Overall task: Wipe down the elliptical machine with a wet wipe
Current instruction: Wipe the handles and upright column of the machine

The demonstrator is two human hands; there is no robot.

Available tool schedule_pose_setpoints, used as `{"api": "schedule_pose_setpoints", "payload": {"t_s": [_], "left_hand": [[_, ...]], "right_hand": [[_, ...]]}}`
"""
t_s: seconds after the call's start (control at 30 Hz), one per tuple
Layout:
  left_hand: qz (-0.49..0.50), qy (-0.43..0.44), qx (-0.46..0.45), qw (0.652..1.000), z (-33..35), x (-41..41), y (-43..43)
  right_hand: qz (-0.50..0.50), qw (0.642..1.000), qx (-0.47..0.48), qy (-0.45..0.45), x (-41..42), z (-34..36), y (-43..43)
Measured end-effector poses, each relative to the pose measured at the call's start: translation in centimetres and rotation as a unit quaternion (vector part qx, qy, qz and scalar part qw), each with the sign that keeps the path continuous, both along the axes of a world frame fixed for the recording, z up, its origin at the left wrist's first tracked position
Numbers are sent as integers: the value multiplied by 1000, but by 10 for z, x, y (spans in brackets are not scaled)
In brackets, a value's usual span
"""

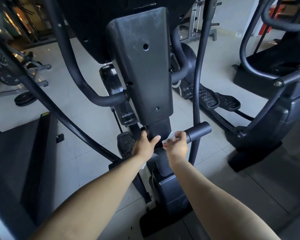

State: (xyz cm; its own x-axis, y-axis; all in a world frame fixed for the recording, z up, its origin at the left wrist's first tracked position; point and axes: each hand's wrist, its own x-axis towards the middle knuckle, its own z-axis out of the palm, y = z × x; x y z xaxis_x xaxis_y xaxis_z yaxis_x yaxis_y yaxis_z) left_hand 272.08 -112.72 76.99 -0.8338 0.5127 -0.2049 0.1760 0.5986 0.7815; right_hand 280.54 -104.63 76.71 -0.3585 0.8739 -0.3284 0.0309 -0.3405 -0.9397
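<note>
Elliptical machine (pixel 142 66) dead centre, dark plastic shroud over upright column, dusty streaks on its face. Left hand (pixel 144 144) wrapped around narrow lower column just under shroud, thumb across front. Right hand (pixel 177 144) beside it, fingers pinched closed on small crumpled white wet wipe (pixel 168 138), wipe touching right edge of same column. Short cylindrical pivot stub (pixel 198 132) just right of that hand. Foot pedal (pixel 126 144) low left of column. Second elliptical (pixel 275 101) at right, pale tiled floor (pixel 87 110) beneath.
</note>
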Motion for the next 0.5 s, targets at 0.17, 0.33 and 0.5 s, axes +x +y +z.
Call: {"api": "schedule_pose_setpoints", "payload": {"t_s": [0.17, 0.33, 0.5], "left_hand": [[-63, -58, 12, 996, 4, -8, -12], [-95, -121, 32, 988, 2, -19, -30], [-111, -95, 21, 989, -6, -18, -39]], "right_hand": [[61, 994, 88, 2, -8, 6, -25], [113, 977, 180, -36, -16, 5, -43], [79, 985, 130, -84, -17, -12, -50]]}}
